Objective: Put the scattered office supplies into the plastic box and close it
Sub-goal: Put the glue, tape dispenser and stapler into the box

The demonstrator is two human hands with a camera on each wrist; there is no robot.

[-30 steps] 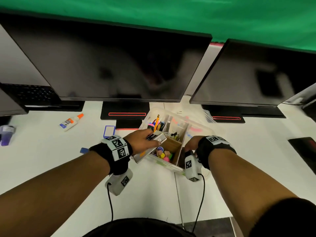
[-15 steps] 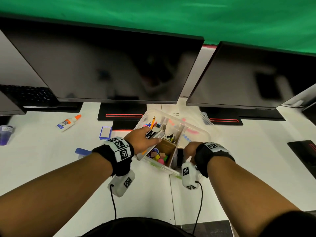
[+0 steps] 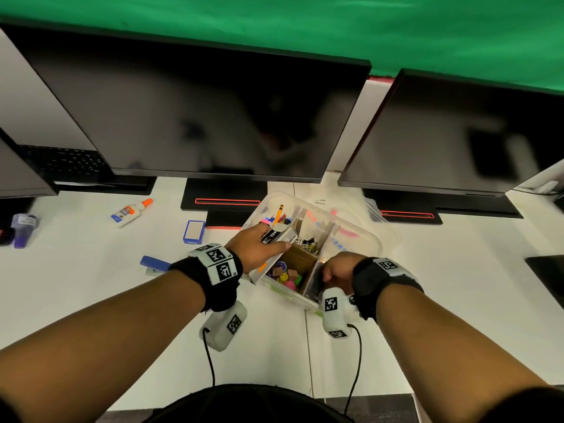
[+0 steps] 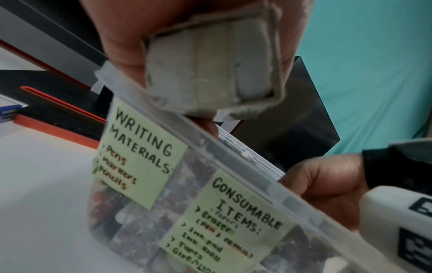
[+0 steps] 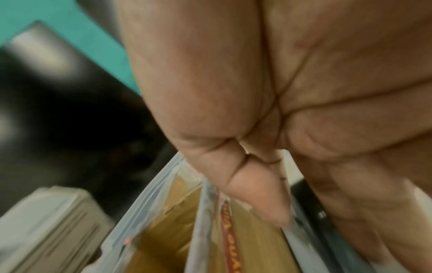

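Note:
A clear plastic box with cardboard dividers stands open on the white desk, holding pens, clips and erasers. My left hand grips a small grey carton just above the box's left compartments. The left wrist view shows the carton end-on over the box's rim, above labels reading "Writing materials" and "Consumable items". My right hand grips the box's near edge. In the right wrist view its thumb and fingers pinch the box's wall.
On the desk to the left lie a glue bottle, a blue-rimmed pad, a blue stapler and a purple item. Two monitors stand close behind the box, their bases beside it.
The left hand still holds the carton over the box, shifted only slightly. The right hand stays on the near edge. The head view has shifted a little.

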